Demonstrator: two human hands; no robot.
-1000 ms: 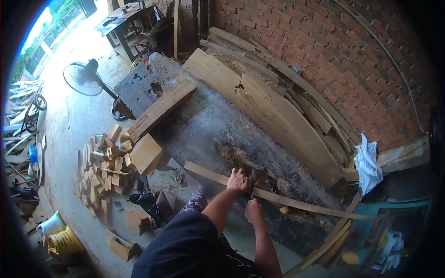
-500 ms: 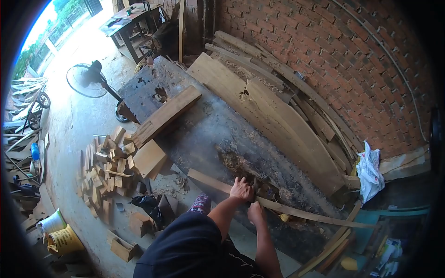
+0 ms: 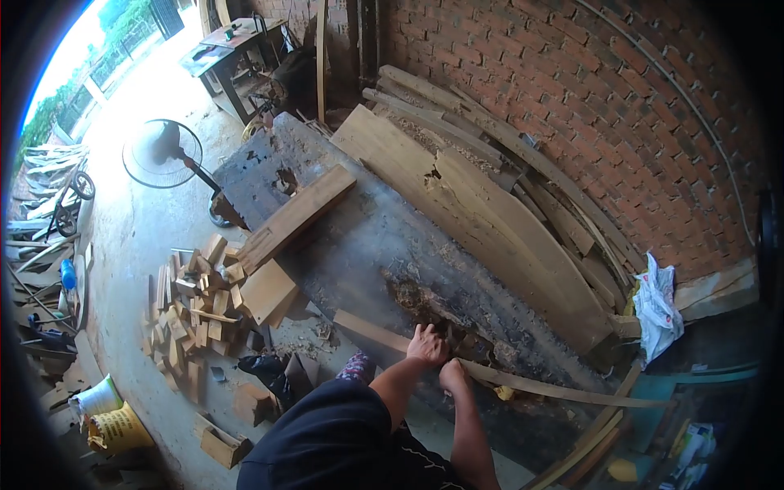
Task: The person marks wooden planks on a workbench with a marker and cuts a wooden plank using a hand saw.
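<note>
A long thin wooden strip (image 3: 555, 389) lies across a large dark, weathered wood slab (image 3: 327, 261). My left hand (image 3: 427, 346) is closed over the strip, its fingers curled across the far edge near a rotted hollow (image 3: 416, 300) in the slab. Just to its right, my right hand (image 3: 453, 376) is a fist at the strip's near edge. Whatever is inside that fist, if anything, is hidden. A small yellow piece (image 3: 505, 393) sits beside the strip, right of my hands.
A thick beam (image 3: 298, 216) rests across the slab. Wood offcuts (image 3: 192, 314) are piled on the floor to the left, near a standing fan (image 3: 163, 153). Planks (image 3: 482, 229) lean along the brick wall (image 3: 588, 106). A white plastic bag (image 3: 656, 310) hangs at the right.
The view has shifted slightly, so the surroundings sit a little lower. The fan's head has turned. Both hands keep nearly the same place on the strip.
</note>
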